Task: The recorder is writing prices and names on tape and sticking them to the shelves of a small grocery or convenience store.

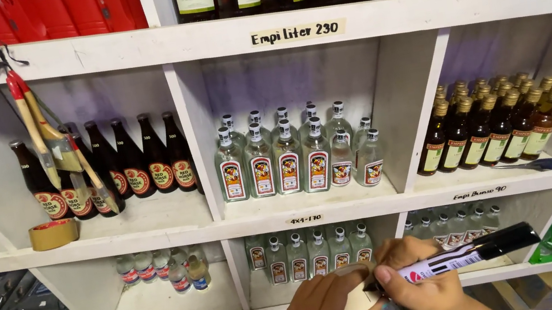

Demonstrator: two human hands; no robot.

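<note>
Seen from the head camera, low and near, in front of white shelves [156, 236] of bottles: left hand [326, 309] curled around a small beige strip of tape or card [358, 302], pinched at its edge; right hand [427, 293] closed on a black-capped marker [472, 253], tip touching the strip. Likely light, thin and floppy, best gripped by the edges; marker rigid, smooth, held mid-barrel. Farther left, a tape roll [54, 234] beside brown bottles [137, 166].

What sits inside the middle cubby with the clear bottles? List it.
The middle cubby holds only clear bottles with white caps and colourful labels, standing upright in rows. The front bottles cover the lower parts of those behind, so the full count and anything behind them cannot be seen.
</note>
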